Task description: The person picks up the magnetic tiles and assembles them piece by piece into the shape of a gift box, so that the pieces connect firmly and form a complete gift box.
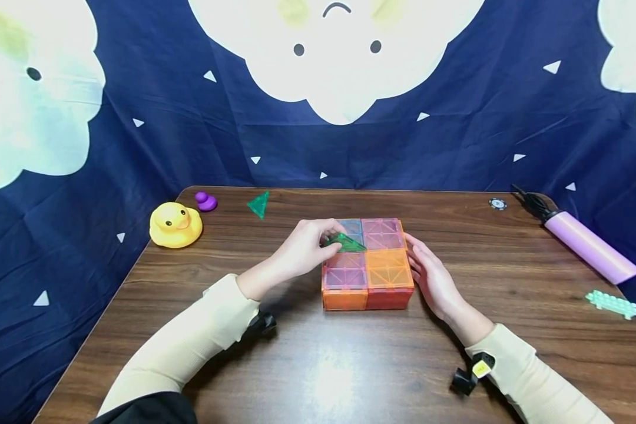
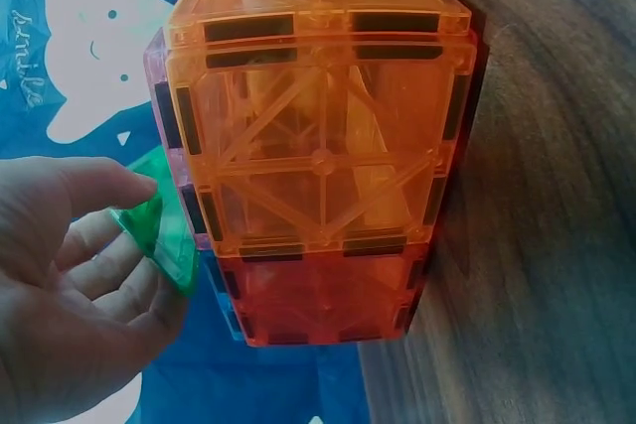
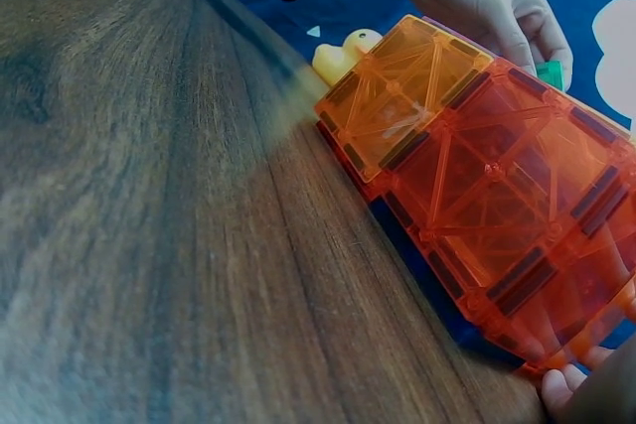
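A low block built of translucent magnetic tiles [image 1: 388, 270] stands on the table, with pink, orange and blue squares on top and orange and red ones in front. My left hand [image 1: 303, 247] pinches a green triangular tile [image 1: 351, 242] between thumb and fingers, over the block's left part. In the left wrist view, that green tile [image 2: 177, 230] tilts close to the block's top face; whether it touches cannot be told. Along the block's right side lies my right hand [image 1: 436, 280], its fingers extended against the wall. Its fingertips [image 3: 558, 391] show at a lower corner in the right wrist view.
Another green triangle tile [image 1: 259, 205] lies at the back left, near a purple duck [image 1: 206, 202] and a yellow duck [image 1: 175, 225]. On the right are a poker chip [image 1: 497, 204], a lilac cylinder with a black cord [image 1: 592, 246] and a mint-green bumpy strip [image 1: 613, 304].
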Demonstrator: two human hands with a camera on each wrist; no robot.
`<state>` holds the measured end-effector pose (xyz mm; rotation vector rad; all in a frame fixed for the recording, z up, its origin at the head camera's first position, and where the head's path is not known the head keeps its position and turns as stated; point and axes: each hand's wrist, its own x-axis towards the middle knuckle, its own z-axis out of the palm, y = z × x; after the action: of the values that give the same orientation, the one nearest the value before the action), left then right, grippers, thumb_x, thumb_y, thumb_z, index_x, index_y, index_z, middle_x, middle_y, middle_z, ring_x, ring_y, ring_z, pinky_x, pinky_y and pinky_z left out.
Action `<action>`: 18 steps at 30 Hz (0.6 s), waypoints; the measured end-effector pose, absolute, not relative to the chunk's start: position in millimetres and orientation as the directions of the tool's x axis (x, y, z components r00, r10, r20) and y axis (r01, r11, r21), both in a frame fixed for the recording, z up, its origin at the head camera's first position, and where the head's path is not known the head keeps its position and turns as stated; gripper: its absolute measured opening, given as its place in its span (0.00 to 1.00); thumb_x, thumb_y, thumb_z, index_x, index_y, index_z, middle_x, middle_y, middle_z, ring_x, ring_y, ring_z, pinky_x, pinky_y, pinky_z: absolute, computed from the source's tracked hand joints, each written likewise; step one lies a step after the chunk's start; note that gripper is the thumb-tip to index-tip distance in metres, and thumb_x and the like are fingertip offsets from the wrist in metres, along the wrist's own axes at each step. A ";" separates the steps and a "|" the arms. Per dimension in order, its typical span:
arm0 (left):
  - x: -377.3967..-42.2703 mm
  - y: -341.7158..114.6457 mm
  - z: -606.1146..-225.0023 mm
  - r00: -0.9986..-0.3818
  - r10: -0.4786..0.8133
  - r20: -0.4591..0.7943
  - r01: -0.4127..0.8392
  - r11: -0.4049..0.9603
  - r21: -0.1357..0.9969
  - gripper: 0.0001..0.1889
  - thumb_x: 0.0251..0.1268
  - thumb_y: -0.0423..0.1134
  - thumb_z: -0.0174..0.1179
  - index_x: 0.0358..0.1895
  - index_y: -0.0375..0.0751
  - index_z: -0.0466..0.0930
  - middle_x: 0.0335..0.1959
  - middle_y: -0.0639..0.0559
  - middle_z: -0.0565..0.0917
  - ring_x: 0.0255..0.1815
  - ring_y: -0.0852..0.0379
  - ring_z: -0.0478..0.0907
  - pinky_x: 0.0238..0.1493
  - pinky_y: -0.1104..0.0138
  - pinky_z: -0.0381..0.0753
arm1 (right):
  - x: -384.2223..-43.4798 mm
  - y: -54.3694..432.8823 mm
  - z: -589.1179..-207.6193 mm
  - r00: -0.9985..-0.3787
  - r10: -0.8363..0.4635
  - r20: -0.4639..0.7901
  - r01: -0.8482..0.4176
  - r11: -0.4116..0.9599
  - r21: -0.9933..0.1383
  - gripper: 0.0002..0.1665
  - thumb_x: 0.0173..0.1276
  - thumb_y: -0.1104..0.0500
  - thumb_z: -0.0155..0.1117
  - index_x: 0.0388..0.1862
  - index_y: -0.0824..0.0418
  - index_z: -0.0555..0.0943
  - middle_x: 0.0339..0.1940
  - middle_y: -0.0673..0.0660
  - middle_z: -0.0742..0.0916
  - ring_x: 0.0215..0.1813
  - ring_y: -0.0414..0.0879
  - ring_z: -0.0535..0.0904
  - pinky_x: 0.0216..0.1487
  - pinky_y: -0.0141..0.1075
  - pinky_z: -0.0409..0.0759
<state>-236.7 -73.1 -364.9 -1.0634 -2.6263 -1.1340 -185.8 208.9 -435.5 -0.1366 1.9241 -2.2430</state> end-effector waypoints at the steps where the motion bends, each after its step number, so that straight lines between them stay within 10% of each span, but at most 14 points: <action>1: -236.8 -73.5 -365.2 -0.756 0.565 0.331 0.628 0.484 0.609 0.08 0.64 0.30 0.68 0.44 0.42 0.86 0.35 0.53 0.86 0.30 0.60 0.77 0.35 0.65 0.78 | -185.8 208.7 -435.3 -0.979 -0.199 -0.047 0.077 -0.144 -0.987 0.34 0.86 0.47 0.34 0.84 0.60 0.51 0.82 0.60 0.61 0.79 0.50 0.57 0.69 0.33 0.62; 18: -260.5 -108.1 -362.9 -0.853 0.372 0.365 0.507 0.431 0.746 0.16 0.71 0.39 0.64 0.57 0.36 0.82 0.44 0.47 0.88 0.46 0.52 0.84 0.53 0.58 0.81 | -185.1 204.3 -439.0 -0.982 -0.187 -0.018 0.047 -0.148 -0.988 0.33 0.86 0.51 0.38 0.84 0.60 0.52 0.79 0.62 0.62 0.68 0.39 0.69 0.62 0.30 0.72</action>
<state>-260.5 -108.1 -362.9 -0.7836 -2.5318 -1.3973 -185.1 204.3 -439.0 -0.1620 1.9411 -2.2641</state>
